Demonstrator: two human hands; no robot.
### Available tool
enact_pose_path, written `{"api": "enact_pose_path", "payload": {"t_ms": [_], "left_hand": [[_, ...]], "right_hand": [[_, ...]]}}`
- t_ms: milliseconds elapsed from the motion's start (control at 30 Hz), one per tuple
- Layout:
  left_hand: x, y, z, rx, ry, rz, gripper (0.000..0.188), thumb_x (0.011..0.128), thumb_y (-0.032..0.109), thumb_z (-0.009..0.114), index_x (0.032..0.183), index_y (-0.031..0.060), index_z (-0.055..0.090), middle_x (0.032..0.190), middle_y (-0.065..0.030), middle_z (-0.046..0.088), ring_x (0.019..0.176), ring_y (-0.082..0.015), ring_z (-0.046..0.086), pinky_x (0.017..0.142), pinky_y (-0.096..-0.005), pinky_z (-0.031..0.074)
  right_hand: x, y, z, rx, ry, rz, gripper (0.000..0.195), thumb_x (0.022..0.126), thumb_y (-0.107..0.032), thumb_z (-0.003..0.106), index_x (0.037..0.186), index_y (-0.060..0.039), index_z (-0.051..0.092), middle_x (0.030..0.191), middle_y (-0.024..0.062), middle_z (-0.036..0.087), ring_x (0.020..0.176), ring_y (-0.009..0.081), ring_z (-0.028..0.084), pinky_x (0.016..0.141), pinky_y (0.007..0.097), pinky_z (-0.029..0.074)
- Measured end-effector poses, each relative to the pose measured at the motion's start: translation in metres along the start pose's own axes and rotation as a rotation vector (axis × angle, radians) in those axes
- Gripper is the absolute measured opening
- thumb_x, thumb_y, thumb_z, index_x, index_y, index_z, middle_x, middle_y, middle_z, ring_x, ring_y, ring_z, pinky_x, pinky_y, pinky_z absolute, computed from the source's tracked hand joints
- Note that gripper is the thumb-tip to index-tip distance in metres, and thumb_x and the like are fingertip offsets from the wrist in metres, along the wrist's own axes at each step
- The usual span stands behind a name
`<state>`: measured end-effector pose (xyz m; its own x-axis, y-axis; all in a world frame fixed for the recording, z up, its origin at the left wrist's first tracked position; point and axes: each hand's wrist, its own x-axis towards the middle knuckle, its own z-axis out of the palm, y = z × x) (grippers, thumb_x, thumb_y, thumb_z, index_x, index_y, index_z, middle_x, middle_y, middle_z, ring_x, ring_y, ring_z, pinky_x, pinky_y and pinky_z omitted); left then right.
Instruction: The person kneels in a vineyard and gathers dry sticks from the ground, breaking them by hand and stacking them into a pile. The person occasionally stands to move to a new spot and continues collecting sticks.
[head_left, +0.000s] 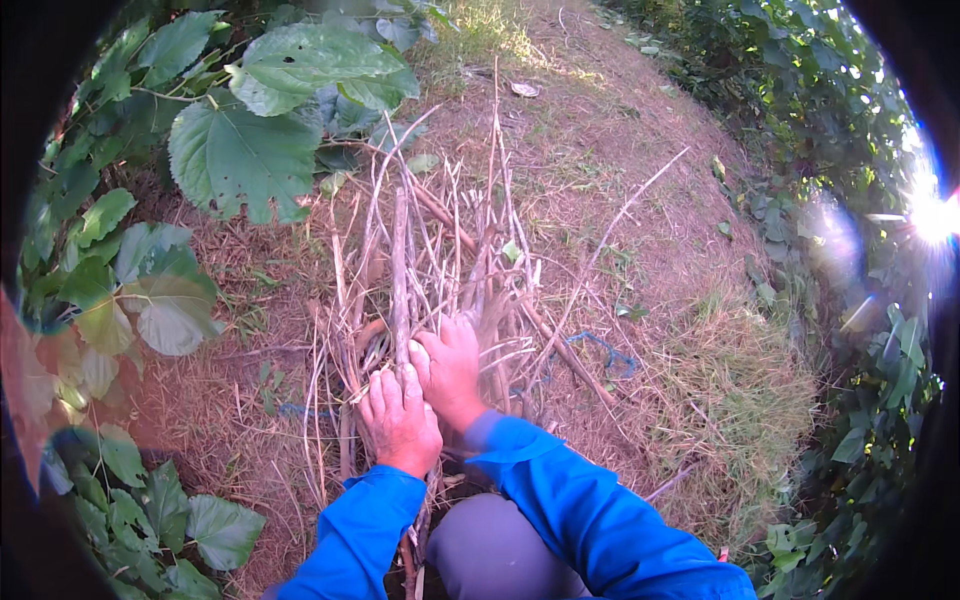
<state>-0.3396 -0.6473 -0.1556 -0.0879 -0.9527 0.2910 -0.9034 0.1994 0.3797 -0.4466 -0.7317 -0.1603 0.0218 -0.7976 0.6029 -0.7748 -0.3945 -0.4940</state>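
A pile of dry sticks (454, 247) lies on the ground before me, most of them pointing away from me. My left hand (401, 420) is closed over the near part of the pile, its fingertips at the lower end of a thick pale stick (400, 262). Just beyond it and to the right, my right hand (450, 364) grips sticks in the pile, its thumb beside the thick one. My palms and the sticks under them are hidden. A blue cord (611, 352) emerges at the pile's right, and another bit of blue cord (300, 410) shows on the left.
Large green leaves (247, 154) overhang the pile's far left. More foliage (847, 187) lines the right, with bright sun through it. Dry grass (720, 405) covers ground at right. A long thin branch (600, 244) sticks out rightward. My knee (502, 551) is close to the pile.
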Motion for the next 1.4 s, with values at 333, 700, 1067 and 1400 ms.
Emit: {"api": "enact_pose_path", "payload": {"t_ms": [333, 700, 1067, 1400], "left_hand": [[0.001, 0.003, -0.009, 0.002, 0.016, 0.009, 0.069, 0.083, 0.024, 0.066, 0.144, -0.0019, 0.047, 0.141, -0.0295, 0.048, 0.135, -0.0471, 0.042, 0.112, -0.0604, 0.031], [-0.002, 0.001, -0.001, -0.003, -0.019, -0.035, 0.075, 0.082, 0.024, 0.067, 0.147, -0.0034, 0.043, 0.147, -0.0301, 0.044, 0.138, -0.0479, 0.038, 0.114, -0.061, 0.029], [-0.005, 0.002, 0.0, 0.006, -0.011, -0.028, 0.079, 0.081, 0.024, 0.068, 0.149, -0.0034, 0.039, 0.148, -0.0293, 0.043, 0.139, -0.0471, 0.037, 0.115, -0.0598, 0.029], [-0.005, -0.002, 0.001, 0.038, 0.048, 0.024, 0.076, 0.082, 0.021, 0.068, 0.148, -0.004, 0.04, 0.146, -0.0298, 0.044, 0.136, -0.0485, 0.04, 0.113, -0.058, 0.032]], "right_hand": [[-0.007, 0.003, 0.002, -0.008, -0.011, 0.014, 0.036, 0.087, -0.028, 0.07, 0.113, -0.004, 0.068, 0.138, 0.0281, 0.051, 0.125, 0.0477, 0.048, 0.111, 0.0563, 0.035], [-0.01, 0.001, 0.001, -0.049, 0.018, 0.051, 0.053, 0.079, -0.032, 0.08, 0.123, -0.0066, 0.068, 0.141, 0.0311, 0.051, 0.128, 0.0485, 0.05, 0.11, 0.0545, 0.04], [-0.016, 0.004, -0.001, -0.032, 0.051, 0.05, 0.059, 0.081, -0.035, 0.079, 0.132, -0.0098, 0.065, 0.148, 0.031, 0.045, 0.133, 0.048, 0.046, 0.113, 0.0542, 0.038], [-0.017, 0.0, -0.008, 0.031, -0.002, 0.064, 0.047, 0.087, -0.036, 0.076, 0.13, -0.0195, 0.07, 0.152, 0.0303, 0.041, 0.138, 0.0492, 0.039, 0.116, 0.0552, 0.032]]}}
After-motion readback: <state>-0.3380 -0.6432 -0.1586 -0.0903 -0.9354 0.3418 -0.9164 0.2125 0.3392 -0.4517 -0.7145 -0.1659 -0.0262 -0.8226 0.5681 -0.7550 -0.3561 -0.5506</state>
